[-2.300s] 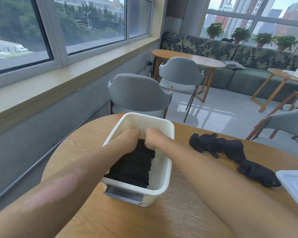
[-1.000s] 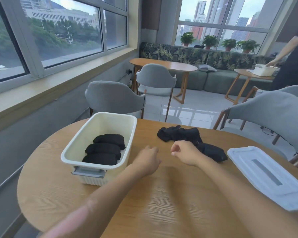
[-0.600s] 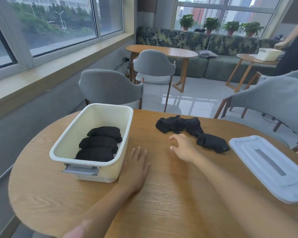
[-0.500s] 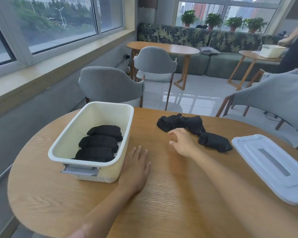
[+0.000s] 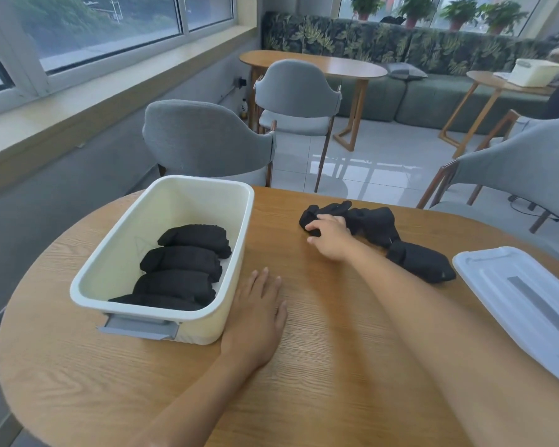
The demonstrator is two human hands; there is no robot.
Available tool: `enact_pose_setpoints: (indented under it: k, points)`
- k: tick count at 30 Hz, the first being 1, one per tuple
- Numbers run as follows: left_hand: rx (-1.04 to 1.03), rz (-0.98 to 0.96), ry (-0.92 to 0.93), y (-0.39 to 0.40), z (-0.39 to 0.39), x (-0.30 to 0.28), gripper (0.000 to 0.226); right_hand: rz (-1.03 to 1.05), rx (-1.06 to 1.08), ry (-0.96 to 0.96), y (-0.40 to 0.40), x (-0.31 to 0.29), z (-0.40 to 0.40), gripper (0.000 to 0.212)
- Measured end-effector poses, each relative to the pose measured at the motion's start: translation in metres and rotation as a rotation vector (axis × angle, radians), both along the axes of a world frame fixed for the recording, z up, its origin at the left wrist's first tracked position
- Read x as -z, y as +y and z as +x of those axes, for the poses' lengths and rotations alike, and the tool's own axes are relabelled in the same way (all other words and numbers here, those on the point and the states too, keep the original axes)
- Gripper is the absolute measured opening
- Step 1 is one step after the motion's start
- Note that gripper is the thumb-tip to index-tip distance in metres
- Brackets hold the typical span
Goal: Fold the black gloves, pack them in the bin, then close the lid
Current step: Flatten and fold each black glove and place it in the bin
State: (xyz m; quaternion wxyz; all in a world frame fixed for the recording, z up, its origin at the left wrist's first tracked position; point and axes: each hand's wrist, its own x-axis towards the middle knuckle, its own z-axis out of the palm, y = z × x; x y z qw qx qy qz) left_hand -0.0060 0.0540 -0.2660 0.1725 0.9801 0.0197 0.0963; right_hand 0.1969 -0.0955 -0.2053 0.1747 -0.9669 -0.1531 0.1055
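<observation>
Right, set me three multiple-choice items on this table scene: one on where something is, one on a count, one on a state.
1. Where does the white lid lie?
A. On the bin
B. On the table's right side, off the bin
C. On a chair

2. How many folded black bundles show in the cream bin?
A. One
B. Four
C. Seven

3. What is the left hand doing?
A. Resting flat on the round wooden table beside the bin
B. Gripping the lid
C. Pressing gloves into the bin

Answers:
1 B: the lid lies flat at the right, past the loose black gloves, and the bin stands open.
2 B: four dark bundles sit in a row inside.
3 A: its fingers are straight on the wood, while the right hand touches the loose gloves.
</observation>
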Motion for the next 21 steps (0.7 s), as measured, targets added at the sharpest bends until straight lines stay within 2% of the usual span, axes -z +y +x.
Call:
enact_pose_setpoints:
  k: [6, 13, 17, 21]
  points:
    - [-0.005, 0.002, 0.002, -0.001, -0.001, -0.001, 0.056, 0.022, 0.017, -0.052, 0.002, -0.005, -0.001, 0.042]
    - [-0.004, -0.005, 0.012, 0.0, -0.002, -0.001, 0.055, 0.059, -0.027, -0.269, -0.016, -0.072, -0.003, 0.039]
    - [-0.003, -0.001, 0.026, -0.001, -0.003, -0.006, 0.057, 0.083, -0.052, -0.318, -0.033, -0.101, -0.013, 0.041]
    - [0.0, -0.021, 0.034, -0.001, -0.004, -0.008, 0.056, 0.063, -0.151, -0.307, -0.044, -0.113, -0.056, 0.035]
